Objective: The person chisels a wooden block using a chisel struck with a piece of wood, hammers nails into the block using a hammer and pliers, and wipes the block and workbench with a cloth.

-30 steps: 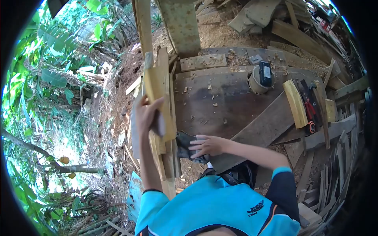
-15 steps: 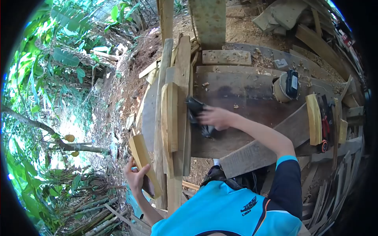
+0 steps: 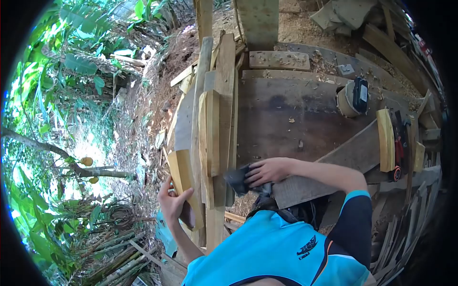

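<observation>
My left hand grips a yellowish wooden block by its lower part, thumb and fingers on either side. The block slants beside the left edge of some long planks. A shorter pair of wood pieces lies on those planks. My right hand is closed on a crumpled dark cloth, which hangs over the near end of the workbench, right of the planks. Motion blurs the cloth's left end.
On the brown workbench stands a round container with a black object. Farther right lie a curved wood block, red-handled pliers and a hammer. A loose board slants near my right forearm. Plants fill the left side.
My left hand has brought the block from over the planks to their left side, nearer my body. My right hand and the cloth have lately moved back toward me. The view has shifted.
</observation>
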Action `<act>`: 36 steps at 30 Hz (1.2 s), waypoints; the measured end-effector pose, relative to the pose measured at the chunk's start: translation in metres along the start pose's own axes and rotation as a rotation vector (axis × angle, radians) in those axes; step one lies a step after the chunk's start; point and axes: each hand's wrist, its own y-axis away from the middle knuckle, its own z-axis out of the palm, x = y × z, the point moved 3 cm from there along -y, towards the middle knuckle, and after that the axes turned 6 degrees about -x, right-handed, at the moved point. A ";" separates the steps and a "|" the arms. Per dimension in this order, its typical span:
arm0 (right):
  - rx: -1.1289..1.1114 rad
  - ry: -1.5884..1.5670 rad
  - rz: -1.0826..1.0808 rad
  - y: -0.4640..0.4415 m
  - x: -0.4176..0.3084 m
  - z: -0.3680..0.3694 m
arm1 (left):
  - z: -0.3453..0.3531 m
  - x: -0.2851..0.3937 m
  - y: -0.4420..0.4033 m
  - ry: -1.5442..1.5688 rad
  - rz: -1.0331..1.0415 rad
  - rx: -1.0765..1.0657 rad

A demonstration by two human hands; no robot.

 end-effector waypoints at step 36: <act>0.456 0.332 1.712 0.223 0.074 -0.103 | 0.169 0.072 -0.043 -0.173 0.339 -0.261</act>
